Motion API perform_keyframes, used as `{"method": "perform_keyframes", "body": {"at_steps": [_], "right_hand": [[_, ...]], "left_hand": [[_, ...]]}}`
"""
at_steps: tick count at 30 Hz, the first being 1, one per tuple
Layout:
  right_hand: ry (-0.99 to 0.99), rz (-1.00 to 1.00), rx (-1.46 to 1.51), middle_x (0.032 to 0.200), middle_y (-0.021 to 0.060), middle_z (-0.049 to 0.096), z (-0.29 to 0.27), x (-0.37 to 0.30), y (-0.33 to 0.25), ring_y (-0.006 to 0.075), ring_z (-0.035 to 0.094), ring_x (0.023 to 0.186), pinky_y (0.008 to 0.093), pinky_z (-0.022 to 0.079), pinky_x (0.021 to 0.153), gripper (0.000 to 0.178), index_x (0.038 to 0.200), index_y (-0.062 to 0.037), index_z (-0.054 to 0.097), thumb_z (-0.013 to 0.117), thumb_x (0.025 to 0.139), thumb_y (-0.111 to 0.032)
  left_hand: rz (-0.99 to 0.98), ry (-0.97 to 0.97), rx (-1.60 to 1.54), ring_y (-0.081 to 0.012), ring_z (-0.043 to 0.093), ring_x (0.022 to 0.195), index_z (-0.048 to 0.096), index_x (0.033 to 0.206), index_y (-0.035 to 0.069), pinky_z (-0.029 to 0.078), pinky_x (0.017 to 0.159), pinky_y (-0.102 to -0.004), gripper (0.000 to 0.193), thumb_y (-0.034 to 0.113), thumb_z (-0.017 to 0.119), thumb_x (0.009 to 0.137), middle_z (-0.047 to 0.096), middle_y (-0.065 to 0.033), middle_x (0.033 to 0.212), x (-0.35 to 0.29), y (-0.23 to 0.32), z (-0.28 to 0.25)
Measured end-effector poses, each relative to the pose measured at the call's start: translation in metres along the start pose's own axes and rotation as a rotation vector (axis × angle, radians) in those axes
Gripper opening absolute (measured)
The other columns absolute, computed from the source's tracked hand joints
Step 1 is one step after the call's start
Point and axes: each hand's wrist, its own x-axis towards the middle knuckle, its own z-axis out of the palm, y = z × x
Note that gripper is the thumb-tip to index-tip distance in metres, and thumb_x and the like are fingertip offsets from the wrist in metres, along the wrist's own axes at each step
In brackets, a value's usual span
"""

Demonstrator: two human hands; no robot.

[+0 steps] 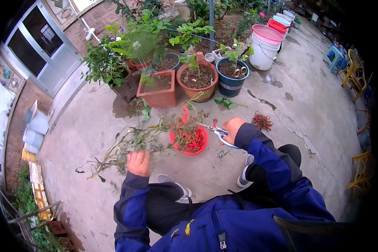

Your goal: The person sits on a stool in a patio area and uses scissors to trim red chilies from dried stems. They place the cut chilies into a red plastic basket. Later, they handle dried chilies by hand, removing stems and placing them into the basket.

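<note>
My left hand (138,163) is closed round the stems of a wilted, uprooted-looking chili plant (149,136), whose branches spread left and right over the concrete. My right hand (232,129) grips a pair of pruning shears (219,133) with pale grey-blue handles. Their blades point left into the plant's tips; whether they are parted is hard to make out. Below these tips stands a red bowl (205,142) of red chili peppers (193,143). One larger red piece (185,112) shows among the leaves above the bowl. A small red chili (215,122) is beside the shears.
Potted plants line the far side, among them a square terracotta planter (159,98), a round brown pot (202,93) and a dark green pot (231,86). Dark red dried chilies (261,121) lie right of my right hand. A white bucket (261,54) stands far right, near a long floor crack.
</note>
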Motion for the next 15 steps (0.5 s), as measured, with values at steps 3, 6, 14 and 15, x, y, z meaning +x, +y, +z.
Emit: {"method": "perform_keyframes", "body": {"at_steps": [3,6,14,15], "right_hand": [[-0.048,-0.002,0.037,0.066,0.0193,0.059,-0.004,-0.005,-0.007,0.0357,0.059,0.064,0.0418,0.046,0.06,0.04,0.073,-0.0041,0.064,0.073,0.062,-0.042],[0.016,0.016,0.124,0.064,0.0196,0.058,0.002,-0.008,-0.01,0.0359,0.059,0.063,0.0419,0.046,0.058,0.041,0.072,-0.0031,0.063,0.073,0.062,-0.041],[-0.191,-0.028,0.556,0.054,0.0094,0.053,0.013,-0.006,-0.025,0.0169,0.053,0.05,0.0324,0.041,0.049,0.045,0.072,-0.0023,0.064,0.074,0.065,-0.046],[-0.232,0.024,0.571,0.058,0.0116,0.057,0.01,-0.005,-0.032,0.0208,0.056,0.053,0.0339,0.043,0.053,0.047,0.074,-0.0048,0.067,0.073,0.064,-0.05]], "left_hand": [[-0.041,-0.015,-0.033,-0.0266,0.05,0.072,0.059,0.085,0.001,0.04,0.067,-0.0369,0.026,0.002,0.054,0.06,0.054,-0.0102,0.081,-0.003,-0.003,0.002],[-0.065,-0.008,-0.056,-0.0266,0.051,0.073,0.059,0.085,0.002,0.039,0.067,-0.0367,0.025,0.002,0.055,0.061,0.054,-0.0099,0.081,-0.003,-0.005,0.003],[-0.15,0.052,-0.143,-0.0249,0.052,0.071,0.06,0.083,0.004,0.039,0.064,-0.0356,0.023,-0.001,0.058,0.06,0.055,-0.0077,0.077,-0.008,-0.012,0.011],[-0.155,0.058,-0.155,-0.0248,0.053,0.071,0.06,0.082,0.004,0.039,0.064,-0.0354,0.023,-0.001,0.058,0.06,0.055,-0.0075,0.076,-0.008,-0.012,0.011]]}}
